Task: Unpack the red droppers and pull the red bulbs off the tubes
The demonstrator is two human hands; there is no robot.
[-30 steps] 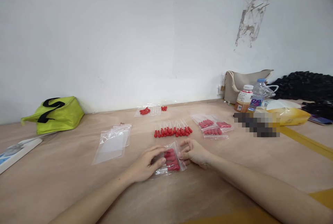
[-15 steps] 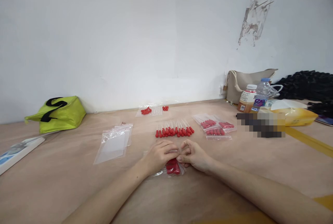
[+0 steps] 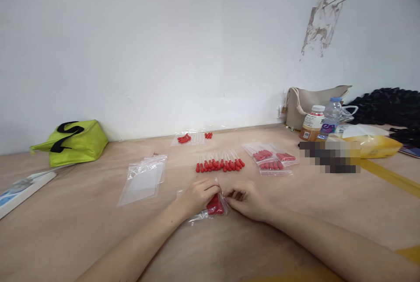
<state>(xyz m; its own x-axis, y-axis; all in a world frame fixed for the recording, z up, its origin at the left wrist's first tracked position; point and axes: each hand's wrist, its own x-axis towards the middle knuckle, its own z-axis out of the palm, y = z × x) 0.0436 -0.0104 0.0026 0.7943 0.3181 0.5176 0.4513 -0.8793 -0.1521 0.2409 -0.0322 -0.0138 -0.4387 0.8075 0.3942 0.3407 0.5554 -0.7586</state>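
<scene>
A clear zip bag with red-bulbed glass droppers inside lies on the table between my hands. My left hand is closed on the bag's upper part, its fingers over some of the droppers. At the bag's right edge, my right hand pinches the opening side with thumb and fingertips. Just beyond is a row of loose droppers, red bulbs toward me. Filled zip bags of droppers lie to the right. Flat zip bags without droppers are stacked on the left.
Near the wall lie more red bulbs with glass tubes on a clear bag. A lime-green bag stands at left beside a white box. At right are two bottles, a grey bag and a yellow tissue pack.
My right hand has shifted slightly right along the bag's edge. The bag's edge now stands up more, and my left hand has moved a little left.
</scene>
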